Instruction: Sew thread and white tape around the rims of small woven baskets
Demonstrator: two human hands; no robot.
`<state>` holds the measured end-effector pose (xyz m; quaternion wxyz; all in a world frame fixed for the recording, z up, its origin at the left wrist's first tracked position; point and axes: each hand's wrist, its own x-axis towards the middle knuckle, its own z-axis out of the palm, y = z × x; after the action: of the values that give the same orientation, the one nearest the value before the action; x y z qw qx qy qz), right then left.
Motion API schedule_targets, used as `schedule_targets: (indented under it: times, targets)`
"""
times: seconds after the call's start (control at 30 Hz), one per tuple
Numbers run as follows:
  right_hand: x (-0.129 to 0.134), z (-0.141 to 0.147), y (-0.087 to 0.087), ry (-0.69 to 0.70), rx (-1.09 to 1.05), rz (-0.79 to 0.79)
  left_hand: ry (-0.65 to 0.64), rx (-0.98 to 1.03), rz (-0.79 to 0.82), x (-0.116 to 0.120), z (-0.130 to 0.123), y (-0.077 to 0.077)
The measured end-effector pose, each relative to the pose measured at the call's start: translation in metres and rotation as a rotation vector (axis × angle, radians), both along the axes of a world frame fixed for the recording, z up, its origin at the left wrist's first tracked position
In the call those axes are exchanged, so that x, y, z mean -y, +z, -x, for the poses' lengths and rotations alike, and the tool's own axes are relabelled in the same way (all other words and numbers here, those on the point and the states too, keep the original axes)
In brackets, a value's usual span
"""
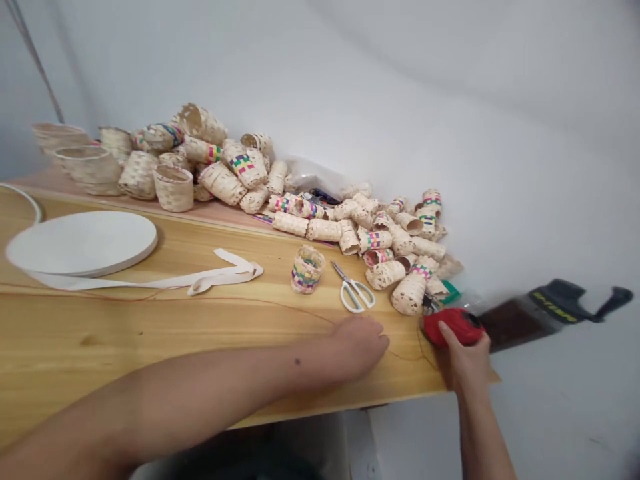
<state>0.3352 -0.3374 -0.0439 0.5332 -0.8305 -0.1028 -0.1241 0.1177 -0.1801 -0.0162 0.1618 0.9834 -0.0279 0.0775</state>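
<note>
My left hand (359,343) is closed over the wooden table, with a thin reddish thread (280,305) running into it from the left and on toward the right. At the table's right end my right hand (470,353) grips a red spool (453,327), thumb on top. Just beyond my left hand lie white-handled scissors (357,295), their blades pointing away. A small woven basket (307,269) with coloured bands stands upright left of the scissors.
Many small woven baskets (223,183) are piled along the wall. A white round disc (85,241) and a white ribbon (220,272) lie on the left. Beyond the spool, a dark bottle (530,315) leans at the right end.
</note>
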Motion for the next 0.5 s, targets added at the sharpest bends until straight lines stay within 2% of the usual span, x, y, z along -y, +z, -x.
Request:
schedule_targets:
  times: [0.07, 0.13, 0.23, 0.33, 0.4, 0.47, 0.5]
  targets:
    - [0.003, 0.009, 0.012, 0.061, 0.027, -0.029, 0.028, -0.045, 0.043, 0.006, -0.023, -0.001]
    - [0.009, 0.016, 0.027, 0.168, 0.061, -0.062, 0.035, -0.074, 0.1, 0.006, -0.033, -0.002]
    - [0.024, 0.019, 0.046, 0.333, 0.108, -0.079, 0.009, -0.073, 0.249, -0.006, -0.02, -0.002]
    - [0.04, 0.019, 0.056, 0.454, 0.125, -0.009, -0.007, -0.061, 0.459, -0.032, 0.021, 0.007]
    - [0.045, 0.021, 0.059, 0.543, 0.133, 0.074, 0.005, -0.041, 0.627, -0.055, 0.06, 0.019]
    - [0.043, 0.027, 0.06, 0.645, 0.146, 0.174, 0.139, 0.044, 1.09, -0.078, 0.102, 0.036]
    - [0.038, 0.031, 0.062, 0.693, 0.157, 0.229, 0.202, 0.107, 1.227, -0.089, 0.123, 0.044]
